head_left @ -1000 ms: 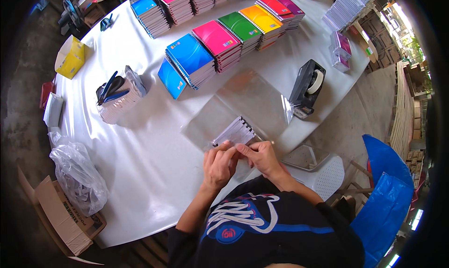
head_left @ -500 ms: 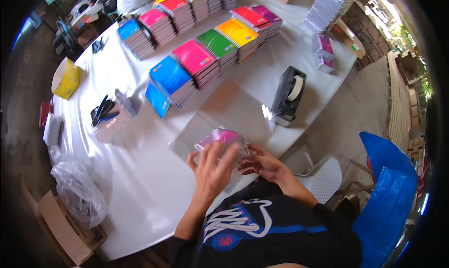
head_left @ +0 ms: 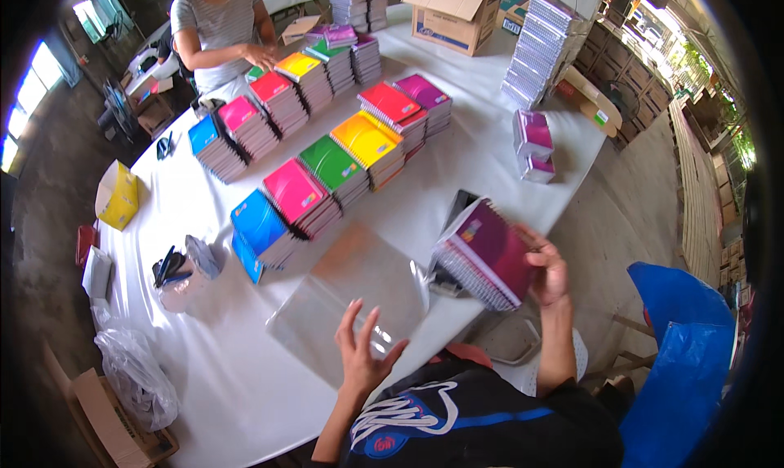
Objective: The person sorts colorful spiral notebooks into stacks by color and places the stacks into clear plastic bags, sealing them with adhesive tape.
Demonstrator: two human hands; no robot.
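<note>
My right hand (head_left: 549,270) grips a bundle of purple spiral notebooks (head_left: 488,246) by its right side, tilted and raised over the table's front edge. The bundle partly hides the black tape dispenser (head_left: 459,205) behind it. My left hand (head_left: 364,349) holds nothing, its fingers spread above the near part of a clear plastic sheet (head_left: 327,314) lying on the table. Beyond the sheet runs a row of notebook stacks: blue (head_left: 263,221), pink (head_left: 296,189), green (head_left: 328,162), yellow (head_left: 367,138), red (head_left: 394,104) and purple (head_left: 423,91).
Purple notebook bundles (head_left: 535,133) lie at the right, near a tall notebook stack (head_left: 543,51). Across the table a person (head_left: 224,39) touches another notebook row. At left are a container of scissors (head_left: 175,284), a yellow box (head_left: 119,194) and a plastic bag (head_left: 135,378). A chair (head_left: 523,345) stands at right.
My right hand has moved right and up, with the notebook bundle now raised in it. My left hand has come away from the bundle and opened. The view has tilted up, showing the other person.
</note>
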